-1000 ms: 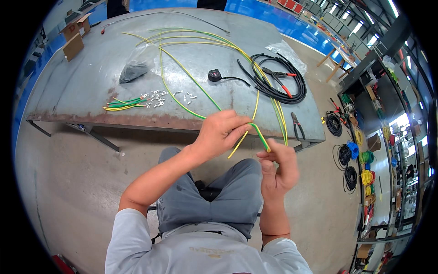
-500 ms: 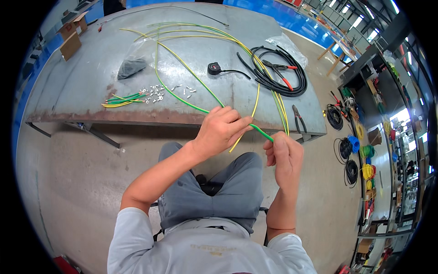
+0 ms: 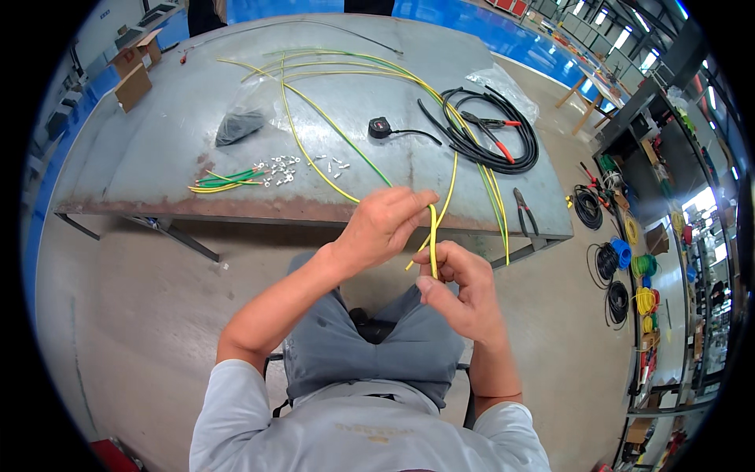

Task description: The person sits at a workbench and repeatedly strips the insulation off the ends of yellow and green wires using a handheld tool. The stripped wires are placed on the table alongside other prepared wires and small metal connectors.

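Note:
Both hands work on one yellow-green wire (image 3: 433, 240) above the near table edge. My left hand (image 3: 383, 223) is closed round it, and the wire leaves its fingertips in a sharp downward bend. Below and to the right, my right hand (image 3: 465, 293) pinches the lower part between thumb and fingers; its end is hidden there. From the left hand, wire runs back over the table in a long curve. Close behind the hands, another yellow wire (image 3: 446, 206) hangs past the edge. More yellow and green lengths (image 3: 494, 197) overhang farther right.
On the metal table (image 3: 189, 157) lie a coil of black cable (image 3: 528, 149) with red-handled pliers (image 3: 503, 146) on it, a black tape measure (image 3: 380, 127), metal lugs (image 3: 281, 168), short cut wires (image 3: 226, 182), a bagged dark item (image 3: 239, 127) and dark-handled pliers (image 3: 524, 212). Shelving (image 3: 661, 315) stands right.
My right hand has moved left and down. The wire between my hands, earlier slanting right with its green side showing, now bends downward and shows yellow. The left hand keeps its hold.

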Action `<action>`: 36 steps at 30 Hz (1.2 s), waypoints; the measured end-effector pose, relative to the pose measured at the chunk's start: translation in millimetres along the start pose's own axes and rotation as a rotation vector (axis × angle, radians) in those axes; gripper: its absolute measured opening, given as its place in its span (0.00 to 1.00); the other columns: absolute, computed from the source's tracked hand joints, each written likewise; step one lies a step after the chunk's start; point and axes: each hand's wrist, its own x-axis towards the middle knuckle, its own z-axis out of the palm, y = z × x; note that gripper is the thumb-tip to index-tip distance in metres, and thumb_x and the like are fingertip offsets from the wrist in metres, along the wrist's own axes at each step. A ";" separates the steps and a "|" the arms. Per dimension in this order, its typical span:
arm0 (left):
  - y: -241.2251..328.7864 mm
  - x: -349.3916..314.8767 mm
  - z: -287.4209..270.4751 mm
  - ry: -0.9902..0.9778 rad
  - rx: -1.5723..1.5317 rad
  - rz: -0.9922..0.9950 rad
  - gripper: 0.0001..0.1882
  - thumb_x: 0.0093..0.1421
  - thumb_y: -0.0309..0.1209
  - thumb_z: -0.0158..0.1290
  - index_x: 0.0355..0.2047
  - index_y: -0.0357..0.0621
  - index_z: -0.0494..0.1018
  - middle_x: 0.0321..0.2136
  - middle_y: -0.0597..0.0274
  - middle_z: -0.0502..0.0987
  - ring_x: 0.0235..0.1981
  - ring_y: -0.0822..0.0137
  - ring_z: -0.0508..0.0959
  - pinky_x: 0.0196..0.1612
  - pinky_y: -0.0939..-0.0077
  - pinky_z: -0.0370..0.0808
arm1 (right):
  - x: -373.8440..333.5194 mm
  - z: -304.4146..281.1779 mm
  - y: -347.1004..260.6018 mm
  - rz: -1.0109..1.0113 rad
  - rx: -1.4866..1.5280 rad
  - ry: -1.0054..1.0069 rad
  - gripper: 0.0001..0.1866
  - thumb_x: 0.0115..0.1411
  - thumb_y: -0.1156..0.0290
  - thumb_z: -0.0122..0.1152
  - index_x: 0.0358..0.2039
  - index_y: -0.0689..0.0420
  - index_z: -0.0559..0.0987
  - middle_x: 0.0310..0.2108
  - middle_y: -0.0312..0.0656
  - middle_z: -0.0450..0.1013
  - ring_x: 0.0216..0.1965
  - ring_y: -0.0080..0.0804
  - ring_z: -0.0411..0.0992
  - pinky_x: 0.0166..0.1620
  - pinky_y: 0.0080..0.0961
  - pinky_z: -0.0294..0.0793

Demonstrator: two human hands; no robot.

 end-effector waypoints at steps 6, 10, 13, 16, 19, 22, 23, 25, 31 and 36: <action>10.4 -0.4 -37.2 -0.222 -0.257 -0.133 0.25 0.65 0.33 0.63 0.61 0.40 0.78 0.39 0.53 0.78 0.41 0.55 0.79 0.47 0.61 0.75 | 12.6 -2.3 -14.7 -0.130 -0.109 -0.154 0.13 0.64 0.76 0.68 0.48 0.64 0.79 0.32 0.39 0.73 0.26 0.27 0.73 0.31 0.29 0.75; 22.2 3.9 -63.7 -0.319 -0.282 -0.120 0.43 0.53 0.51 0.71 0.63 0.38 0.74 0.45 0.52 0.79 0.46 0.54 0.80 0.53 0.61 0.76 | 19.1 -7.0 -24.3 -0.198 -0.204 -0.262 0.13 0.64 0.76 0.67 0.47 0.62 0.78 0.32 0.43 0.72 0.27 0.36 0.74 0.32 0.34 0.75; 27.2 0.8 -68.6 -0.364 -0.208 -0.130 0.51 0.45 0.59 0.73 0.61 0.37 0.74 0.46 0.52 0.79 0.45 0.54 0.80 0.52 0.60 0.77 | 27.3 -8.2 -31.3 -0.271 -0.238 -0.341 0.12 0.63 0.76 0.68 0.45 0.60 0.77 0.33 0.45 0.72 0.29 0.46 0.76 0.34 0.38 0.76; 30.3 3.8 -71.5 -0.356 -0.200 -0.182 0.49 0.43 0.60 0.73 0.57 0.37 0.74 0.45 0.53 0.79 0.43 0.54 0.80 0.49 0.60 0.77 | 33.4 -7.6 -33.6 -0.335 -0.306 -0.366 0.10 0.63 0.75 0.69 0.43 0.60 0.77 0.34 0.47 0.73 0.32 0.51 0.76 0.36 0.42 0.77; 26.3 2.2 -70.3 -0.371 -0.237 -0.204 0.45 0.44 0.58 0.72 0.53 0.37 0.74 0.41 0.55 0.77 0.40 0.59 0.78 0.46 0.64 0.76 | 40.5 -8.9 -33.3 -0.386 -0.317 -0.368 0.10 0.64 0.74 0.70 0.41 0.60 0.76 0.33 0.48 0.74 0.34 0.53 0.77 0.37 0.44 0.77; 27.2 6.6 -71.2 -0.421 -0.340 -0.317 0.41 0.45 0.57 0.71 0.48 0.38 0.74 0.38 0.60 0.74 0.37 0.66 0.74 0.41 0.69 0.73 | 44.6 -10.2 -34.4 -0.426 -0.368 -0.368 0.11 0.63 0.72 0.71 0.40 0.60 0.76 0.32 0.48 0.75 0.34 0.53 0.79 0.36 0.46 0.78; 28.3 8.6 -71.5 -0.442 -0.383 -0.375 0.39 0.46 0.57 0.71 0.47 0.38 0.73 0.37 0.62 0.72 0.36 0.68 0.73 0.40 0.71 0.72 | 46.2 -10.4 -31.5 -0.437 -0.398 -0.354 0.11 0.63 0.72 0.71 0.39 0.60 0.76 0.32 0.48 0.75 0.33 0.53 0.80 0.36 0.46 0.78; 21.6 6.7 -69.8 -0.469 -0.437 -0.383 0.38 0.48 0.58 0.70 0.44 0.38 0.73 0.36 0.64 0.71 0.36 0.71 0.71 0.38 0.73 0.70 | 48.8 -11.1 -30.2 -0.467 -0.452 -0.343 0.12 0.62 0.71 0.72 0.39 0.60 0.76 0.31 0.48 0.76 0.33 0.54 0.80 0.35 0.46 0.79; 1.9 2.3 -66.2 -0.537 -0.474 -0.370 0.38 0.50 0.62 0.70 0.38 0.38 0.72 0.29 0.67 0.69 0.30 0.71 0.69 0.32 0.72 0.67 | 53.4 -12.9 -31.8 -0.527 -0.614 -0.363 0.12 0.62 0.70 0.72 0.38 0.60 0.76 0.31 0.47 0.77 0.31 0.52 0.81 0.33 0.44 0.80; -1.2 -2.0 -58.9 -0.568 -0.540 -0.325 0.35 0.53 0.61 0.70 0.34 0.39 0.71 0.25 0.68 0.68 0.27 0.72 0.67 0.29 0.72 0.64 | 53.4 -18.9 -30.5 -0.498 -0.749 -0.433 0.08 0.62 0.75 0.66 0.39 0.60 0.77 0.31 0.47 0.78 0.30 0.49 0.82 0.32 0.44 0.80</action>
